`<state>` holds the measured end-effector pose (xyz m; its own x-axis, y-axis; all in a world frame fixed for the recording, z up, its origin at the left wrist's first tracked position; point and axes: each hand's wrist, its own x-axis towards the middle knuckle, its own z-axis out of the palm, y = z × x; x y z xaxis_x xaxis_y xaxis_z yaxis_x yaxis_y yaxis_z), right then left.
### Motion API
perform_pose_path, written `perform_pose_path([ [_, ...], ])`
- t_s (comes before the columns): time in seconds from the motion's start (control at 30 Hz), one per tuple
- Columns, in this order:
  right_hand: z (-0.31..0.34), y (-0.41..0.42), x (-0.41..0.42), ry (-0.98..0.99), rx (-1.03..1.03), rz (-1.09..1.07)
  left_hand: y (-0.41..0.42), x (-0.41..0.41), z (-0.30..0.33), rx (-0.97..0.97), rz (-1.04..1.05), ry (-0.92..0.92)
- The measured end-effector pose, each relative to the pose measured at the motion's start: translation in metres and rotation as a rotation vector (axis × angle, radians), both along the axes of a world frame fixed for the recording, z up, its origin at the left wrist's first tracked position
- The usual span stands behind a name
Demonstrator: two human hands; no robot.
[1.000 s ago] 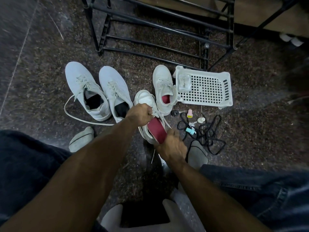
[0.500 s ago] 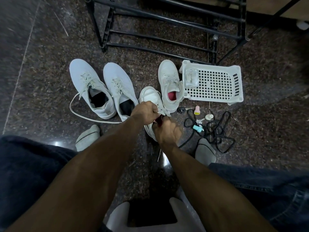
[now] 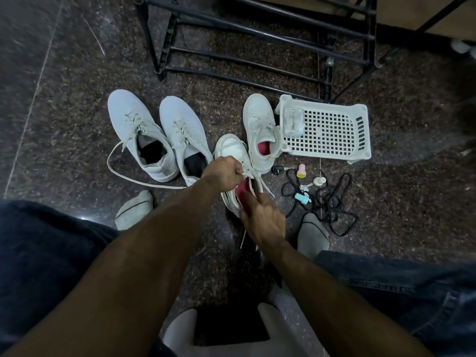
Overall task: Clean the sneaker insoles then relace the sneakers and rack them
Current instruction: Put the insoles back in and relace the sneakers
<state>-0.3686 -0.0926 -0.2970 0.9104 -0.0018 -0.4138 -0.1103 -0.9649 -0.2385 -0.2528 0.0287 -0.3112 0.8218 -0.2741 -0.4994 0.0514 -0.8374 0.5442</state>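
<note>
A white sneaker (image 3: pixel 231 153) lies on the floor in front of me. My left hand (image 3: pixel 222 175) is closed on its tongue and laces. My right hand (image 3: pixel 264 221) grips a red insole (image 3: pixel 243 193) that sticks partly out of the sneaker's opening. Its partner sneaker (image 3: pixel 260 130), with a red insole inside, stands just behind to the right. Two pale sneakers (image 3: pixel 140 135) (image 3: pixel 184 136) with dark insoles stand to the left, one trailing a long loose lace (image 3: pixel 134 182).
A black metal shoe rack (image 3: pixel 257 37) stands at the back. A white perforated basket (image 3: pixel 327 130) with a cloth lies right of the sneakers. Black laces (image 3: pixel 332 202), small bottles and a teal item lie on the floor to the right. My socked feet (image 3: pixel 134 211) (image 3: pixel 313 235) flank the sneaker.
My right hand went into the sneaker with the insole, then drew back toward me, so the red insole shows again. My left hand stayed on the sneaker.
</note>
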Motion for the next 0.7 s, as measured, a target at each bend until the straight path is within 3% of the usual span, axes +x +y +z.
perform_pose_path([
  [0.27, -0.008, 0.004, 0.033, 0.003, 0.073, -0.168, -0.002, 0.001, -0.002, 0.003, 0.003, 0.004],
  [0.7, -0.019, 0.031, 0.048, -0.075, 0.447, -1.119, -0.002, 0.001, -0.004, 0.013, 0.018, 0.005],
])
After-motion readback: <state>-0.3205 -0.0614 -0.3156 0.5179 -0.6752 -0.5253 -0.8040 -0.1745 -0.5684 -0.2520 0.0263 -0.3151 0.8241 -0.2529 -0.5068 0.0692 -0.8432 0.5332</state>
